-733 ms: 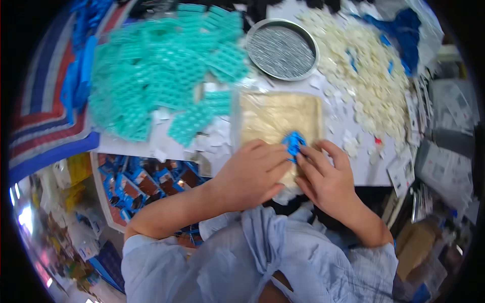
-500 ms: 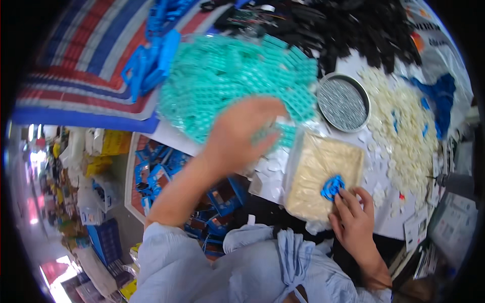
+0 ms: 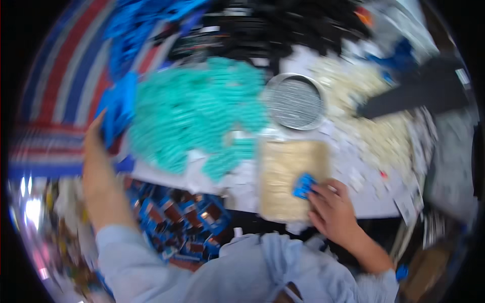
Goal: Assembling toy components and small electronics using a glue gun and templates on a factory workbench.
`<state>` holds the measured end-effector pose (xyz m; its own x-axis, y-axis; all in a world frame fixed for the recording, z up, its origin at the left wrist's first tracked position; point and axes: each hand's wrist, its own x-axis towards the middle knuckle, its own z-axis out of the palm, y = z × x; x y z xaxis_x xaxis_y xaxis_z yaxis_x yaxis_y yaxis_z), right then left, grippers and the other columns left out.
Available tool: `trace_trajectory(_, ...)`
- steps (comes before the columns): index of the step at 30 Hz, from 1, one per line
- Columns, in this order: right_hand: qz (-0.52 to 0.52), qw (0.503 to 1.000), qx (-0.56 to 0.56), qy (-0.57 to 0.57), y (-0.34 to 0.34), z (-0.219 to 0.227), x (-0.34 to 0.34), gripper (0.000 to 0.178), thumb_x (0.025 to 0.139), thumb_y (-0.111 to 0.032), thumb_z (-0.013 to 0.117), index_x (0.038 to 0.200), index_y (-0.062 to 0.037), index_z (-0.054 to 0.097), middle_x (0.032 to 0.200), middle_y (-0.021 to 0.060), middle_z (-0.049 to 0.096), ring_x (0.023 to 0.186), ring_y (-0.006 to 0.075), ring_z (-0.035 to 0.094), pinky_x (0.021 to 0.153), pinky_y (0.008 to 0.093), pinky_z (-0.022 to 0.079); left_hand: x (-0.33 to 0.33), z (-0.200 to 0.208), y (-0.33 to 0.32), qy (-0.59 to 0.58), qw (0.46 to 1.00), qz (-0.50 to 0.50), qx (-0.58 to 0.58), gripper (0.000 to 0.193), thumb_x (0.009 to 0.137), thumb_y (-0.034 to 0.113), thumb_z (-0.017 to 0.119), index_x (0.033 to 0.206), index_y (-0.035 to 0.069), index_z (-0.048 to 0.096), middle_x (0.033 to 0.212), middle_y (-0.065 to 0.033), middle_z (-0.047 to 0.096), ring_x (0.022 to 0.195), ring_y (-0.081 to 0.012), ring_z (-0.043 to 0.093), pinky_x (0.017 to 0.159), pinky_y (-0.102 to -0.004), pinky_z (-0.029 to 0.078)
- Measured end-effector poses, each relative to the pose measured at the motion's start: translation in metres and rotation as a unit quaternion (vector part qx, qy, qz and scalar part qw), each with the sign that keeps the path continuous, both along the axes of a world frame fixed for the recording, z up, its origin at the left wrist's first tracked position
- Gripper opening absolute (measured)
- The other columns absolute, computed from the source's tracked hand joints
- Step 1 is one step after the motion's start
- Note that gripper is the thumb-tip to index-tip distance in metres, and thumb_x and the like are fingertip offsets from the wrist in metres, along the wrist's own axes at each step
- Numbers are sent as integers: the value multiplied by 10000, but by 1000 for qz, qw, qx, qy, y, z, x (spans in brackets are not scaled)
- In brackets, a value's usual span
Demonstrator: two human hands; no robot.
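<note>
My right hand (image 3: 333, 209) pinches a small blue plastic part (image 3: 304, 186) against a cream-coloured, plastic-wrapped block (image 3: 285, 156) in front of me. Far out to the left, my left hand (image 3: 97, 129) reaches up to blue plastic frames (image 3: 121, 103) lying at the edge of a striped sheet. Motion blur smears its fingers, so their grip is unclear. Between the hands spreads a heap of turquoise gridded pieces (image 3: 187, 111). Behind the block stands a round metal tin (image 3: 294, 101) of thin silvery pins.
Small cream-white pieces (image 3: 389, 146) are strewn at the right, under a dark elongated object (image 3: 419, 88). Black parts (image 3: 303, 22) pile up at the back. A red, white and blue striped sheet (image 3: 60, 76) covers the left. Below the table edge lie several blue-and-brown assemblies (image 3: 187, 217).
My left hand has swung from above the turquoise pieces out to the blue frames at the left. My right hand stays at the block with the blue part. The whole view has shifted.
</note>
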<state>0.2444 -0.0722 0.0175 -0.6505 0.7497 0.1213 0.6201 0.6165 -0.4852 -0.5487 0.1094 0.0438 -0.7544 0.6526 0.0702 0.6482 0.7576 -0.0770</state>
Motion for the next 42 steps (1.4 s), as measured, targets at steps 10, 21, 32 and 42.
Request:
trace_trajectory(10, -201, 961, 142, 125, 39, 12, 112, 257, 793, -114, 720, 1040, -42, 698, 1015, 140, 677, 963, 343, 643, 863, 419, 523, 36, 14, -19, -148, 947, -112, 264, 595, 986, 423, 518, 1384, -18, 535, 1270, -200, 619, 1169, -270, 591, 1007, -369, 457)
trace_trajectory(21, -465, 827, 256, -183, 165, -14, 309, 330, 773, -274, 710, 991, -29, 743, 943, 180, 709, 951, 371, 631, 845, 470, 523, 402, 29, -146, -551, 722, -218, 358, 518, 1008, 320, 583, 1411, 5, 502, 1051, -83, 675, 833, -145, 618, 732, -276, 484)
trace_trajectory(32, -339, 563, -46, 752, 32, 51, 337, 265, 1046, -255, 534, 1141, -28, 635, 1067, 92, 675, 912, 192, 652, 835, 371, 563, 472, -28, -183, -735, 561, -81, 373, 361, 1020, 280, 588, 1285, 34, 577, 1053, -57, 662, 893, -135, 636, 759, -296, 519)
trace_trajectory(42, -247, 741, -127, 611, -48, 52, 99, 347, 997, -325, 608, 960, 19, 618, 806, 156, 660, 638, 214, 648, 535, 323, 490, 540, -22, -164, -827, 483, -65, 280, 449, 1023, 443, 528, 1284, 78, 555, 1178, -124, 664, 962, -239, 657, 808, -394, 551)
